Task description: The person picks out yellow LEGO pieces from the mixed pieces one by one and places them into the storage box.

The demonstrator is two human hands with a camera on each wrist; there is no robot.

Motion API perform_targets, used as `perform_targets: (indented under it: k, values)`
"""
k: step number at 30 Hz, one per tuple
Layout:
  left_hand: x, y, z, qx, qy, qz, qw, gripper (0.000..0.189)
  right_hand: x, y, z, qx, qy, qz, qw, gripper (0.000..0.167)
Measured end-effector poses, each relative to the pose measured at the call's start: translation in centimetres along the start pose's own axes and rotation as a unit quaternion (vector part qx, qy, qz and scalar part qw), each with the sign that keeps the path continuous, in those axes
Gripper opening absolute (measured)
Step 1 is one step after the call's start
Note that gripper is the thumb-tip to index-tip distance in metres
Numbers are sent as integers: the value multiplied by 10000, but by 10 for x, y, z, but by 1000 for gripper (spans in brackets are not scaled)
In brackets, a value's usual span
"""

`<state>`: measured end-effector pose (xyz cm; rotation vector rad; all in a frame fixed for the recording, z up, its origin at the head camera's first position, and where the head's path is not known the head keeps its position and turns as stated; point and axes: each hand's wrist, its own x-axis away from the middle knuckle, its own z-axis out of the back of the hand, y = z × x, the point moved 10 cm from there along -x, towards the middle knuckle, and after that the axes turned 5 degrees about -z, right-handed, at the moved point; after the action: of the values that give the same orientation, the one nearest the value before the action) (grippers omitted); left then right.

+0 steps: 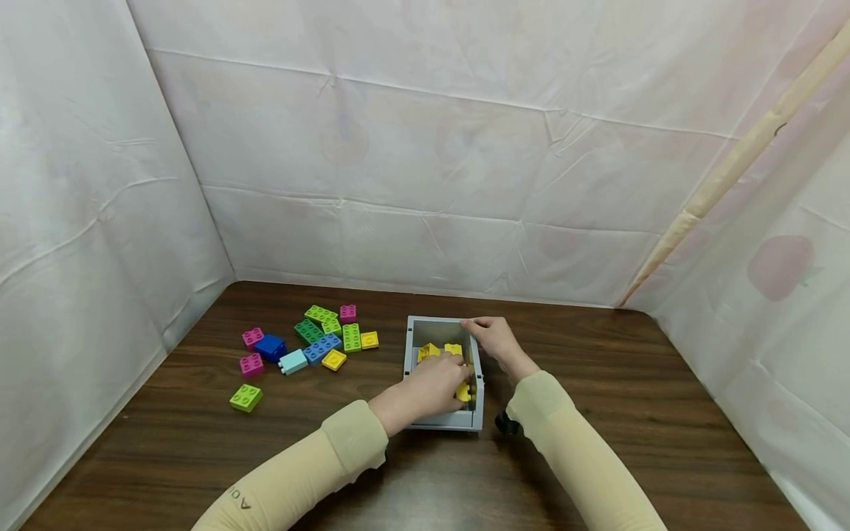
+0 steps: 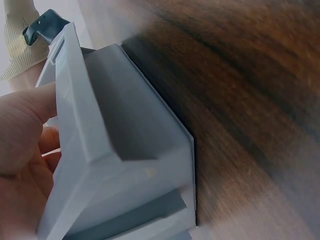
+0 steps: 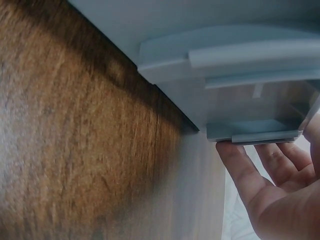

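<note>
A grey plastic bin [image 1: 445, 420] stands on the table with several yellow toy bricks [image 1: 454, 349] inside. My left hand [image 1: 432, 385] reaches down into it over the bricks, fingers bent. In the left wrist view the bin's wall [image 2: 75, 115] hides those fingertips, so I cannot tell whether they hold a brick. My right hand [image 1: 496, 341] grips the bin's far right corner, its thumb and fingers at the rim. The right wrist view shows its fingers [image 3: 245, 170] against the edge of the bin [image 3: 170, 60].
Left of the bin lie loose toy bricks: lime green [image 1: 246, 398], dark blue [image 1: 271, 347], pink [image 1: 251, 364], light blue [image 1: 293, 361], dark green [image 1: 308, 331] and yellow [image 1: 334, 360]. White sheeting [image 1: 425, 147] walls the brown table [image 1: 598, 383] at the back and sides.
</note>
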<state>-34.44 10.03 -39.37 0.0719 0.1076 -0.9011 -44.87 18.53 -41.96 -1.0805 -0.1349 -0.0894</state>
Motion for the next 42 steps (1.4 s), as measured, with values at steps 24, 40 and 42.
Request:
perform_targets:
  k: [24, 40, 42]
  values:
    - [-1, 0, -1, 32, -112, -91, 9999, 47, 1, 0, -1, -69, -15, -163, 9998, 35]
    - [7, 5, 20, 220, -208, -188, 9994, 41, 0, 1, 0, -22, -32, -84, 10000, 34]
    - [9, 7, 24, 227, -219, -210, 9993, 41, 0, 1, 0, -34, -48, -71, 10000, 34]
